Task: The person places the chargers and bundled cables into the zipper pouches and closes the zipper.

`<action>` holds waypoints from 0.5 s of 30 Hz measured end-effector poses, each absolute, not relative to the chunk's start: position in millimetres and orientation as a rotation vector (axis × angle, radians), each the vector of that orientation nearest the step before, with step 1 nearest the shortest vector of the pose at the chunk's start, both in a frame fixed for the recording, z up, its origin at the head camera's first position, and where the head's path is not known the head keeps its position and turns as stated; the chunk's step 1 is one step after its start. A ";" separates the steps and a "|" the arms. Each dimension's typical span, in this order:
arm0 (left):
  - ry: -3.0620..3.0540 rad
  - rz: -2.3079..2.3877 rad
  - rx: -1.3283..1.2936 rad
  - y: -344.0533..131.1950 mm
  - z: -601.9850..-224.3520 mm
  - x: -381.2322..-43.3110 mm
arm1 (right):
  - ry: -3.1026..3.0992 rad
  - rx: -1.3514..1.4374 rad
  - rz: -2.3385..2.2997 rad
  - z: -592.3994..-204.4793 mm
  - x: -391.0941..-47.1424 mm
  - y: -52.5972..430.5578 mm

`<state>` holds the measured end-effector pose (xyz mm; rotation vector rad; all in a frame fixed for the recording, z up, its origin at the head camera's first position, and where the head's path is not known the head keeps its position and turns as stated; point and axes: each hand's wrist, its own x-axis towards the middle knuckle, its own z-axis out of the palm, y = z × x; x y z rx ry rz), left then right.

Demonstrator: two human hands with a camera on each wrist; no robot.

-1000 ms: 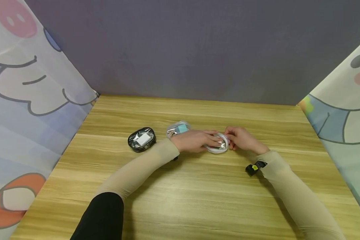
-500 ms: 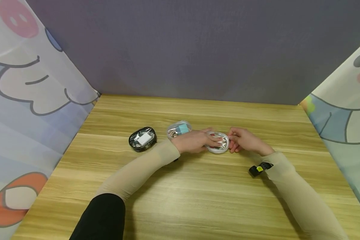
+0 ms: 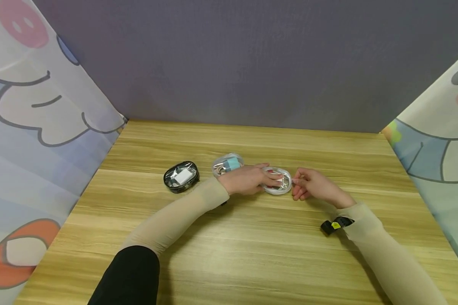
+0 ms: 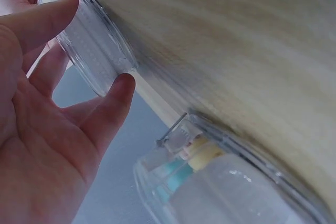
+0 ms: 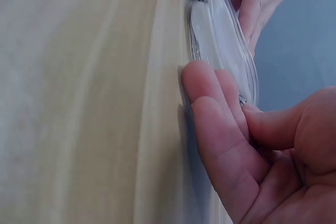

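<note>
A clear oval zip pouch (image 3: pixel 286 182) with a white rim lies on the table, something red and white showing inside. My left hand (image 3: pixel 248 178) grips it from the left, fingers over its top; in the left wrist view, thumb and fingers (image 4: pixel 116 100) are spread round its sides. At the pouch's right end, my right hand (image 3: pixel 317 186) pinches a small zipper pull (image 5: pixel 242 99) between thumb and forefinger, its other fingers curled beneath. Most of the pull is hidden by the fingertips.
Behind my left wrist lies a second clear pouch (image 3: pixel 229 162) with a light blue item inside. Further left is a black-trimmed clear pouch (image 3: pixel 181 176) holding something white. A grey panel (image 3: pixel 244 63) stands along the back edge of the wooden table (image 3: pixel 252 250).
My right hand has moved rightward and slightly nearer to me, along the pouch's right end. The left hand stays on the pouch.
</note>
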<state>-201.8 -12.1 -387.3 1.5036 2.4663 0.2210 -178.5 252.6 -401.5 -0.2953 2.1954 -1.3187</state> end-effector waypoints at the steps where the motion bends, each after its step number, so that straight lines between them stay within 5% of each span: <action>1: 2.467 0.224 1.507 -11.9 -387.2 -201.8 | 2.190 -0.297 -1.327 -401.9 -176.7 253.4; 15: 2.479 0.223 1.561 -14.0 -389.7 -202.7 | 2.166 -0.293 -1.355 -407.5 -162.8 257.2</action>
